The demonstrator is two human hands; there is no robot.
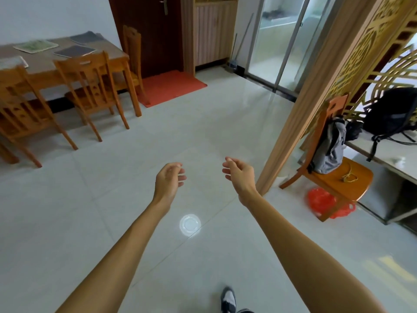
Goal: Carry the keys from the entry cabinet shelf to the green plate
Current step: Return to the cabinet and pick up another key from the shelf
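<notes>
Both hands were empty: left hand (169, 179) & right hand (239, 175) loosely curled, nothing held. The keys weren't in view; presumably on the tall slatted wooden cabinet (212, 32) by the dark brown door (146, 30). Prob. light, hard metal, a loose bunch, so best pinched at the ring. Glossy pale tiled floor (203, 123) lay ahead, poss. slick; a greenish flat rectangular plate (36, 46) sat on the wooden counter (45, 62), far left.

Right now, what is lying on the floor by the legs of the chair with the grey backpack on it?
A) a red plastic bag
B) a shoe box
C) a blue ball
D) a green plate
A: a crumpled red plastic bag lies on the tiles at the legs of the chair that holds the grey backpack.
</notes>
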